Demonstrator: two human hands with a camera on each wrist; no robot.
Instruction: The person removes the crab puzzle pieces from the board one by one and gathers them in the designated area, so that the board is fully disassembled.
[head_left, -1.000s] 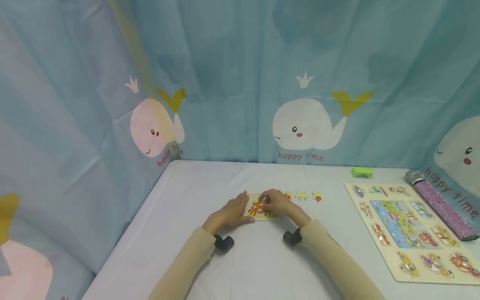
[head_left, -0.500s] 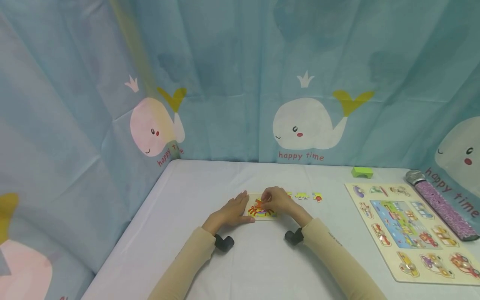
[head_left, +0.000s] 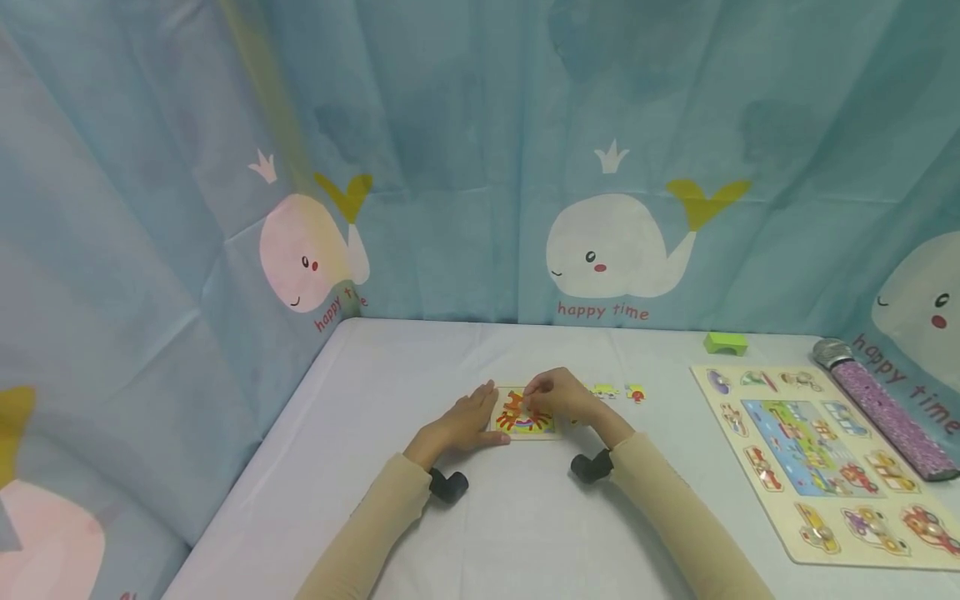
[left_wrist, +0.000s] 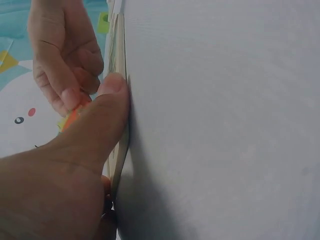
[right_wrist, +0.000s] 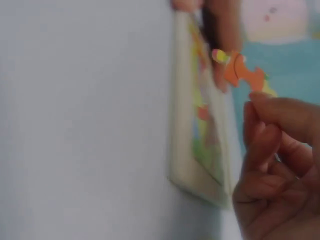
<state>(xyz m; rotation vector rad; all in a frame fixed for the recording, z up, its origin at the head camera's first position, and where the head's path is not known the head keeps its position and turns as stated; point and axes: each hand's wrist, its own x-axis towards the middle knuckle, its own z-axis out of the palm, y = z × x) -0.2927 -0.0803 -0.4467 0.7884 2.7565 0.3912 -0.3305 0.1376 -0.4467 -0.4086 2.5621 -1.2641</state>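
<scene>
A small wooden jigsaw board (head_left: 534, 438) with a colourful picture lies on the white table in front of me. My left hand (head_left: 461, 423) rests at its left side, fingers extended along the side edge and thumb (left_wrist: 114, 90) pressing the near edge. Over the board, my right hand (head_left: 564, 398) pinches an orange jigsaw piece (right_wrist: 245, 74) with yellow bits between thumb and fingertips. In the right wrist view the piece appears raised off the board. Two loose jigsaw pieces, one yellow-green (head_left: 604, 390) and one with red (head_left: 635, 393), lie just right of that hand.
To the right lies a large wooden peg puzzle (head_left: 787, 517) with knobbed vehicle pieces. A pink glittery microphone (head_left: 885, 408) is beyond it, and a green arch block (head_left: 726, 343) stands at the back. Whale-print curtains (head_left: 465, 167) hang behind and beside the table.
My right hand shifts slightly right and away from me, covering a loose piece seen earlier and showing more of the board. My left hand stays put.
</scene>
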